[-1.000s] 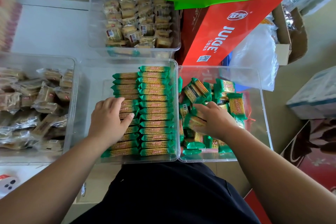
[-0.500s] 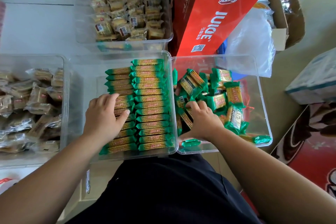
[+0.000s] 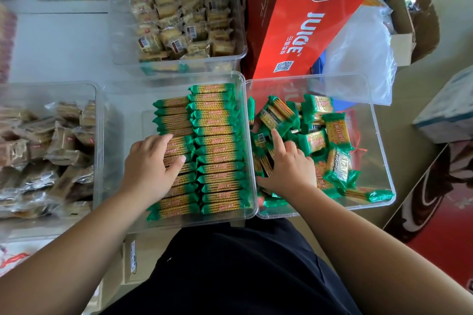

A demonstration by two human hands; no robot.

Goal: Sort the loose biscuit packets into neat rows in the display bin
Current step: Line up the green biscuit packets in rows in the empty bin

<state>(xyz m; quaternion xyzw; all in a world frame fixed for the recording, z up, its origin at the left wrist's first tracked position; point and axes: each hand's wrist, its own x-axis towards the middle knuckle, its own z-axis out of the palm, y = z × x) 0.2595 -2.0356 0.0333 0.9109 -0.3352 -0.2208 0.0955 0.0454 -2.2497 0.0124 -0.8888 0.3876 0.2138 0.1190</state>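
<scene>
My left hand (image 3: 151, 163) pressing flat and open on the left row (image 3: 174, 110) in the bin (image 3: 122, 123), my right hand (image 3: 289, 166) digging among loose packets (image 3: 335, 130) in the adjoining tub (image 3: 371, 115), index straight, others curled, grip unclear

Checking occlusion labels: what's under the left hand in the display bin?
The left hand rests flat on the left row of biscuit packets in the display bin. Packets beneath its palm are covered, so their alignment is unseen.

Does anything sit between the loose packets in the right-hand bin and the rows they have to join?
Only the two neighbouring bin walls, between the loose packets and the rows; packets must be lifted over. The left hand rests on the left row.
</scene>
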